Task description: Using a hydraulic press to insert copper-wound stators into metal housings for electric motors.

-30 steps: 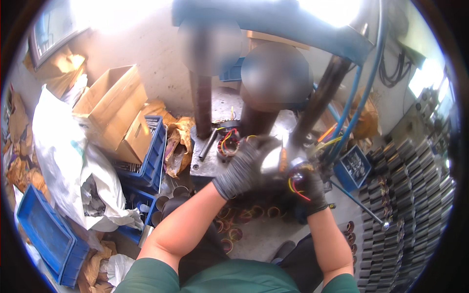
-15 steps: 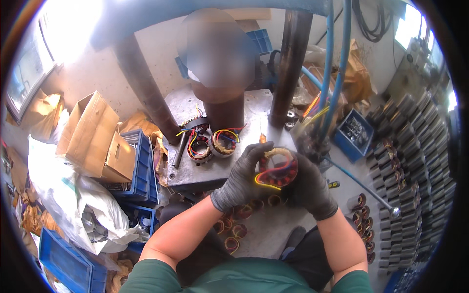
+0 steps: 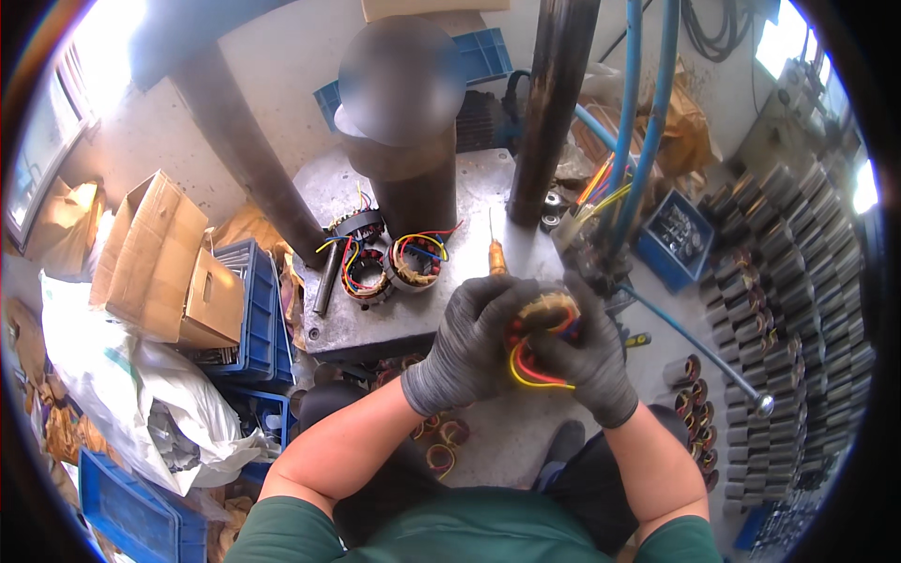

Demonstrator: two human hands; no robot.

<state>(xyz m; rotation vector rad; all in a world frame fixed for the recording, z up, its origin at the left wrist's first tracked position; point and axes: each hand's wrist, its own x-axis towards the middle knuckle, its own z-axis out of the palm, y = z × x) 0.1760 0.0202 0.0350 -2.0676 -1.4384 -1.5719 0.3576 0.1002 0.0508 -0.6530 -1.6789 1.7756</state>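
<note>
A motor stator with a copper winding and red, blue and yellow leads is held up between my two grey-gloved hands, in front of the metal press bed. My left hand grips its left side, and my right hand is closed round the right side, fingers over the ring and beside the yellow lead. Part of the stator is covered by the gloves. Just beyond my left hand, a screwdriver with an amber handle lies on the bed. Further left sit more stators, one beside another, with a dark ring-shaped stator behind.
The press bed carries thick columns and a dark rod. Blue crates and cardboard boxes stand left. Rows of metal cylinders, a blue bin and a ball-ended lever are on the right. Stators lie on the floor.
The stator has been turned in my hands, so its yellow lead now points right. My right fingers have moved across its opening. The view has shifted slightly, showing more of the screwdriver.
</note>
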